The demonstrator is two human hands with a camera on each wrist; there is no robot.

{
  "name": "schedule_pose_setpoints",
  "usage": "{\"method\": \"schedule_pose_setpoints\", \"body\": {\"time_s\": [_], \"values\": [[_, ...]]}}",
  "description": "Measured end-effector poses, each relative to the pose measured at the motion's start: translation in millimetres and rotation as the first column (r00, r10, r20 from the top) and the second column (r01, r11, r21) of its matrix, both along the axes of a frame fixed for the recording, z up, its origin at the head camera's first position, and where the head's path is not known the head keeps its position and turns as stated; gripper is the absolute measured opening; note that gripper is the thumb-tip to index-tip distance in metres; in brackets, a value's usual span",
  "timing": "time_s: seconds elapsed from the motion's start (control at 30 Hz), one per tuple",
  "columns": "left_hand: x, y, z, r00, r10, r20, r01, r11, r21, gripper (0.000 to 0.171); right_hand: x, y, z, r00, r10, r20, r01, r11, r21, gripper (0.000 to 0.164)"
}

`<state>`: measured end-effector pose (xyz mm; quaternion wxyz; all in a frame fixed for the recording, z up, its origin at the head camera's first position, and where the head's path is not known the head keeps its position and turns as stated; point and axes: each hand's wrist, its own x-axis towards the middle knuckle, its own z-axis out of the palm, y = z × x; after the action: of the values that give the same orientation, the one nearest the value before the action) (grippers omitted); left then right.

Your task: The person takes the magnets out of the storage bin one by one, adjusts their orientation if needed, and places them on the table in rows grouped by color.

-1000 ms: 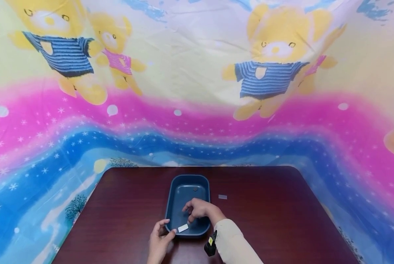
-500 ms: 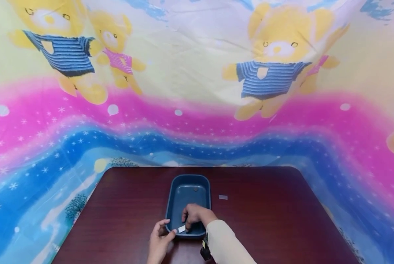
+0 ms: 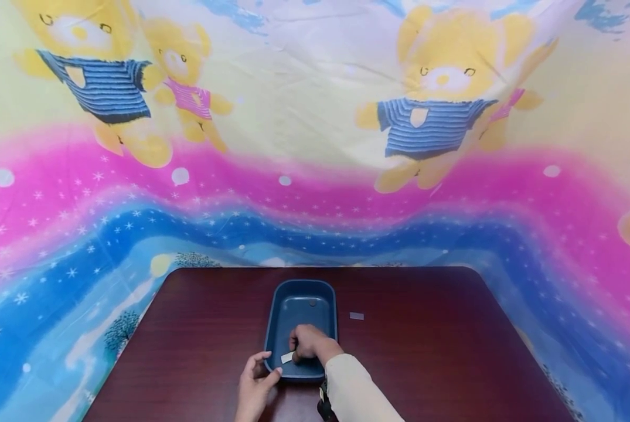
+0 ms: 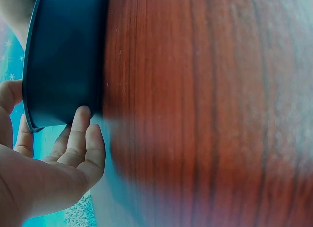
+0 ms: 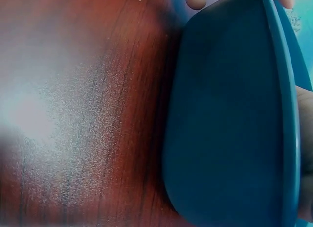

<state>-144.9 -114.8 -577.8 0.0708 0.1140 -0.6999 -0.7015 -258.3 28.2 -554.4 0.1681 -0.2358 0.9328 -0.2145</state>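
A deep blue, rounded rectangular tray (image 3: 301, 287) stands lengthwise on the table. My left hand (image 3: 255, 381) holds its near left corner, thumb at the near rim and a finger at the left rim. In the left wrist view, more fingers of the left hand (image 4: 58, 168) lie against the outer wall. My right hand (image 3: 309, 341) reaches down inside the tray, fingers curled, pinching the end of a small white rectangular piece (image 3: 286, 357). In the right wrist view the tray wall (image 5: 230, 114) hides most of that hand. A small round brownish thing (image 3: 312, 302) lies at the tray's far end.
A thin greyish rectangular piece (image 3: 357, 316) lies on the dark red wooden table (image 3: 425, 346), right of the tray. Behind the table hangs a colourful cloth (image 3: 304, 223) printed with bears. A black device (image 3: 324, 401) is strapped at the right sleeve (image 3: 359, 390).
My right hand has moved lower and slightly left in the tray, and its fingers have closed on the white piece. That piece has shifted left and slightly away. My left hand stays put.
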Motion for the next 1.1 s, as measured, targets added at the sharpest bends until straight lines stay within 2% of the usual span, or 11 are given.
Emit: {"method": "schedule_pose_setpoints", "body": {"time_s": [0.1,0.27,0.47,0.67,0.77,0.9,1.0,1.1], "values": [[-0.2,-0.2,0.4,1.0,-0.004,0.02,0.004,1.0,0.007,0.047,-2.2,0.7,-1.5,0.999,-0.009,-0.043,0.009,1.0,-0.015,0.022],[1.0,1.2,0.9,0.999,0.003,0.034,-0.003,1.0,-0.002,0.046,0.2,3.1,-6.9,0.992,-0.001,-0.126,0.0,1.0,-0.012,0.037],[0.8,0.5,1.4,1.0,0.012,0.027,-0.012,1.0,-0.01,0.046,5.9,6.0,-10.2,0.981,0.021,-0.192,-0.028,0.999,-0.035,0.015],[0.2,-0.4,1.8,1.0,0.002,0.012,-0.002,1.0,-0.005,0.046,8.7,6.6,-9.6,0.981,0.022,-0.192,-0.032,0.998,-0.051,0.012],[4.3,1.0,15.6,1.0,-0.006,0.027,0.006,1.0,-0.003,0.045,10.2,5.3,-10.5,0.983,0.014,-0.185,-0.026,0.998,-0.058,0.014],[4.9,2.3,15.0,0.999,-0.006,0.039,0.006,1.0,-0.002,0.044,12.6,5.0,-12.3,0.988,-0.021,-0.155,0.008,0.997,-0.082,0.016],[1.1,1.0,1.7,1.0,-0.003,0.025,0.003,1.0,0.004,0.046,12.2,4.9,-11.0,0.989,-0.033,-0.144,0.019,0.995,-0.097,0.019],[0.6,0.8,2.4,1.0,-0.008,0.018,0.007,1.0,0.014,0.046,9.7,5.1,-6.5,0.99,-0.023,-0.142,0.009,0.995,-0.101,0.021]]}}
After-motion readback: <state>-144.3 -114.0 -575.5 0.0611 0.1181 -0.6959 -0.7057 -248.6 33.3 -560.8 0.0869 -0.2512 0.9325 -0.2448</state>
